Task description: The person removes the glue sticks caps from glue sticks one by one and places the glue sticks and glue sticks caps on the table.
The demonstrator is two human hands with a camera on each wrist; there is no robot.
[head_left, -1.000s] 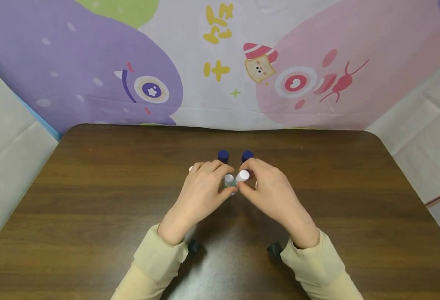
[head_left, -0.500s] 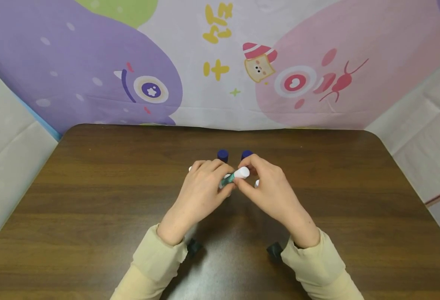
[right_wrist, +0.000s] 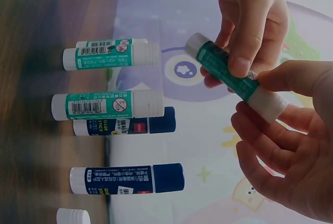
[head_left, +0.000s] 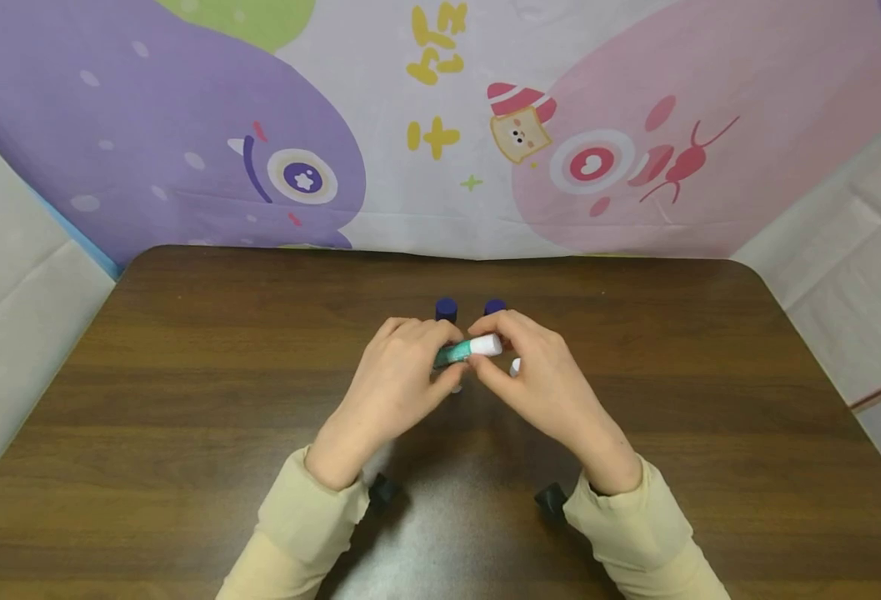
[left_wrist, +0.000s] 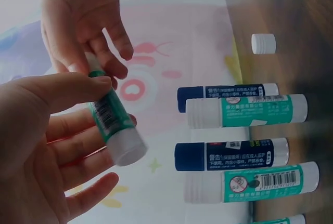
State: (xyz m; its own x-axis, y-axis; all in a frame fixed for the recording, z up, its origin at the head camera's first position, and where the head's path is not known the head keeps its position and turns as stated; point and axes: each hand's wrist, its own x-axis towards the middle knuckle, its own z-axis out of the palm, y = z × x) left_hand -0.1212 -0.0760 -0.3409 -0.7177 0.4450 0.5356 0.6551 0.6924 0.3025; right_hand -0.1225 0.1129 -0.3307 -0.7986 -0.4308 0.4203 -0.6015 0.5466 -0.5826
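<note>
Between left hand (head_left: 395, 371) and right hand (head_left: 543, 377), both pinching, the green glue stick (head_left: 458, 352) has tipped flatter, suiting two-handed work.

The head view is moderately bright and evenly lit, its light coming from out of frame. A whitish glare lies on the near middle of the surface (head_left: 458, 542), fading to dull brown toward the sides, and a soft dark shadow falls beside the left sleeve (head_left: 312, 508). The backdrop (head_left: 440, 208) shows clearly there, while print on the held stick (head_left: 458, 352) is too small to read. Both wrist views are dimmer and greyer, with the backdrop washed out and hazy and the surface dark and blurred. Labels on the standing sticks (left_wrist: 263, 185) look fairly sharp; the held stick's clear end is slightly soft in the left wrist view
</note>
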